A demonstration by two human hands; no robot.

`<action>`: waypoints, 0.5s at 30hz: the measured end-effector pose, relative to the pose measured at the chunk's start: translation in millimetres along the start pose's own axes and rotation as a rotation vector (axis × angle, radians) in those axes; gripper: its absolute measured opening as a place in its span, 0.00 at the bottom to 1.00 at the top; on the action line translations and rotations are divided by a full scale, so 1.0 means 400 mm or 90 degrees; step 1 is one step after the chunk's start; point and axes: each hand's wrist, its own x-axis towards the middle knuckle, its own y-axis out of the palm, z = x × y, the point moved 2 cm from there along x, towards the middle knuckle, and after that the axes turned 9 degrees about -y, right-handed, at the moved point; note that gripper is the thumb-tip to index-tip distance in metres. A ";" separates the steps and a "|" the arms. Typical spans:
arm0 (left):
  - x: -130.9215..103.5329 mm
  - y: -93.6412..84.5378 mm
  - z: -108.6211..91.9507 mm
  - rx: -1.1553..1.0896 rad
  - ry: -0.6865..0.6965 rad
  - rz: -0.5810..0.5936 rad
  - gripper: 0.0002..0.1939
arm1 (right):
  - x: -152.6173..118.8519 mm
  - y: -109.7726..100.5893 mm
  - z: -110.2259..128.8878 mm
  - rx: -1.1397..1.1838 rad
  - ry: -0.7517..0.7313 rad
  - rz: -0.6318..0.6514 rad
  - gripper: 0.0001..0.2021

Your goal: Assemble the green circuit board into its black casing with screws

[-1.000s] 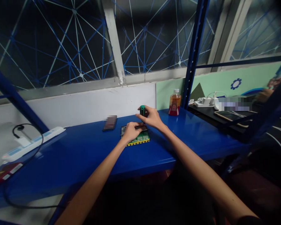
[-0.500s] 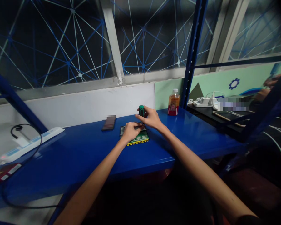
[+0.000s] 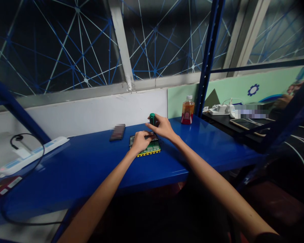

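Note:
My right hand is closed around the green handle of a screwdriver, which stands upright over a screwdriver bit kit–sized green case or board with a yellow toothed front edge, the circuit board. My left hand rests over that board, its fingers pinched together close to the screwdriver's lower end. What lies between those fingertips is hidden. The board's far left part looks dark and glossy, and much of its middle is covered by my left hand.
The board lies on a blue table. A dark flat object sits to its left. A drink bottle stands at the back right. A power strip with a black cable lies at far left. Another person's hand shows at far right.
The view has shifted very slightly. Both hands hold nearly the same pose, with the screwdriver still upright over the board.

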 end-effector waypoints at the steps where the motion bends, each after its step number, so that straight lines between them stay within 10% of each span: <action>1: 0.000 0.000 0.000 0.000 0.001 0.004 0.07 | 0.000 0.000 0.000 -0.002 -0.001 0.001 0.16; 15: 0.005 -0.001 -0.001 -0.022 0.003 0.060 0.09 | 0.000 -0.001 -0.001 -0.022 0.009 -0.003 0.14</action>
